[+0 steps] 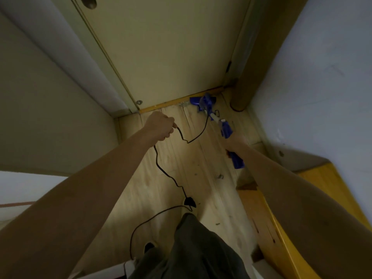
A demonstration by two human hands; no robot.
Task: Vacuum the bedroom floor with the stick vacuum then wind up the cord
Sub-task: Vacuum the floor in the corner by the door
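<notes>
Fingers of the right hand (234,142) curl round the blue handle of the stick vacuum (218,123); its long axis runs from that hand forward and slightly left, down to the blue floor head (198,100), which points at the base of the pale door (167,47) and sits against the yellow threshold strip (181,101); the left hand (161,125) is closed on the black cord (161,168), which sags from the fist in one loop toward the vacuum body and in another back along the wooden floor (181,158) to what looks like a plug (189,201); walls hem the floor on both sides, and a yellow wooden edge (277,218) borders it on the right; open boards lie between the hands.
</notes>
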